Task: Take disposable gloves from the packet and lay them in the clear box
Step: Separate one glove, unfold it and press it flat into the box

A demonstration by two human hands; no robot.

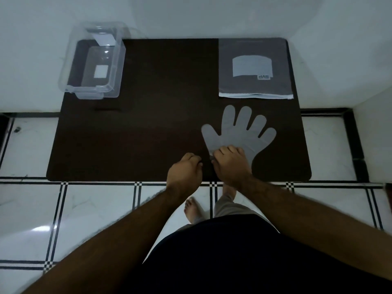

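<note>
A thin translucent disposable glove (239, 129) lies flat on the dark mat (148, 124), fingers pointing away from me. My right hand (230, 164) rests on its cuff with the fingers curled, pinching the cuff edge. My left hand (184, 170) sits just left of it, fingers curled at the same edge; whether it grips the film is unclear. The glove packet (254, 67), grey with a white label, lies at the mat's far right corner. The clear box (93, 62) stands open at the far left corner, and I see no glove inside.
The mat lies on a white tiled floor (95, 209) with black lines. White walls rise behind and to the right. My bare feet (193, 211) stand just in front of the mat's near edge.
</note>
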